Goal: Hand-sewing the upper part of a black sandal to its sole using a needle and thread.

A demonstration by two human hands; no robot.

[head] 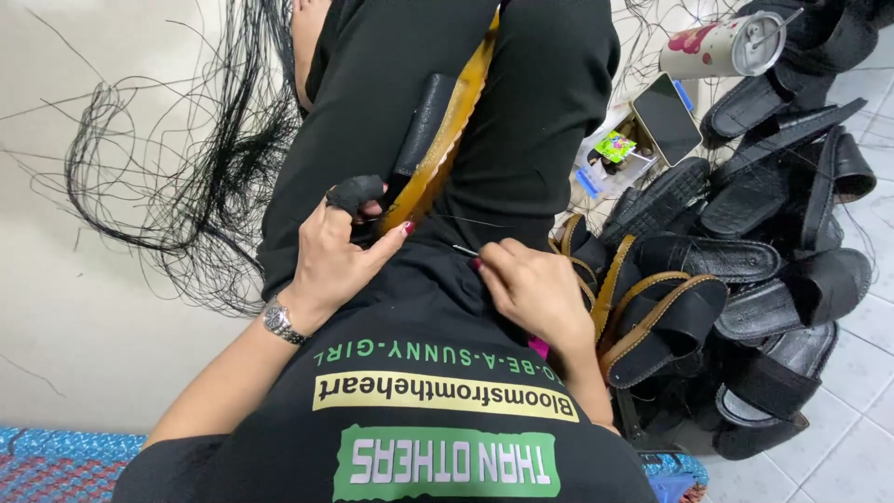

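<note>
Sitting on pale tiled floor, black thread tangle beside. L hand grips tan-edged sandal; R hand pinches needle, sandal mostly hidden btwn legs.

Floor: pale, tiled on the side right of the hands. Left of the hands, loose black thread lies tangled on it. Right of the hands, a heap of black and tan sandals. Beyond them, a tumbler lying on its side, a dark tablet and small packets.
</note>
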